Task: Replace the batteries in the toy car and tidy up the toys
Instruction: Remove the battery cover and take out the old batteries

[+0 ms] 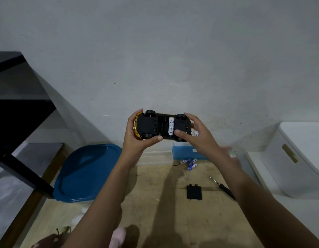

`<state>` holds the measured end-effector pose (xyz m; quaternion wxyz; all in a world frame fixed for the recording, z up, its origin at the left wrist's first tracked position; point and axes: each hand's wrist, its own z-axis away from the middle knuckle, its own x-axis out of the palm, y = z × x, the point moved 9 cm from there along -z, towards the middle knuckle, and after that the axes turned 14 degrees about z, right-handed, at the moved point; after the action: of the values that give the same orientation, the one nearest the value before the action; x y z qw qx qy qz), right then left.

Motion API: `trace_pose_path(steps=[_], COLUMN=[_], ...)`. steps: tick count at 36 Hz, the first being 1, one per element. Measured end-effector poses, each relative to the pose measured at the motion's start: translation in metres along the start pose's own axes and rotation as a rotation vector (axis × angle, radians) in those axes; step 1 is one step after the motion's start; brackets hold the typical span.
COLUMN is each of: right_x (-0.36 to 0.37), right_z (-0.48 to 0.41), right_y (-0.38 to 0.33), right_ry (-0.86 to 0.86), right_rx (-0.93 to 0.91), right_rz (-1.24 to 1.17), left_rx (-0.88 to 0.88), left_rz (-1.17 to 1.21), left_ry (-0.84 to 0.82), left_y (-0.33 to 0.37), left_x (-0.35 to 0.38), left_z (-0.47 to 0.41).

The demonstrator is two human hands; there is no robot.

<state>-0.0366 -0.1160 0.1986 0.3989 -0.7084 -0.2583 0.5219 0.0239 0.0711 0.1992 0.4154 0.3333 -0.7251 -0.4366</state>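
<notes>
I hold a yellow toy car [151,125] upside down in front of the wall, its black underside facing me. The battery bay is uncovered, with one white battery [171,126] seated at its right side. My left hand [137,136] grips the car's left end. My right hand [194,135] holds the right end, thumb beside the white battery, and a second white battery [196,133] is tucked in its fingers. Three blue batteries [190,163] lie on the wooden floor below. The black battery cover [194,192] and a small screwdriver [223,187] rest on the floor nearby.
A blue lid [85,173] lies on the floor at left, beside a black table leg [28,176]. A white storage bin [298,158] stands at right. A clear plastic box [157,154] and a blue case [185,152] sit against the wall.
</notes>
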Motion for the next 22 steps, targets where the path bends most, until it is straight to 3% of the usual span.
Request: trace_pose_path(steps=[5, 11, 22], right_x=[-0.013, 0.007, 0.008], right_z=[0.003, -0.001, 0.002], right_y=[-0.027, -0.035, -0.045], right_ry=[0.151, 0.016, 0.088], right_rx=[-0.195, -0.307, -0.4], right_rz=[0.293, 0.693, 0.563], left_rx=[-0.001, 0.008, 0.014], left_rz=[-0.003, 0.003, -0.032], left_ry=[0.026, 0.013, 0.013], left_y=[0.0, 0.003, 0.007], left_x=[-0.002, -0.002, -0.005], left_z=[0.002, 0.001, 0.005])
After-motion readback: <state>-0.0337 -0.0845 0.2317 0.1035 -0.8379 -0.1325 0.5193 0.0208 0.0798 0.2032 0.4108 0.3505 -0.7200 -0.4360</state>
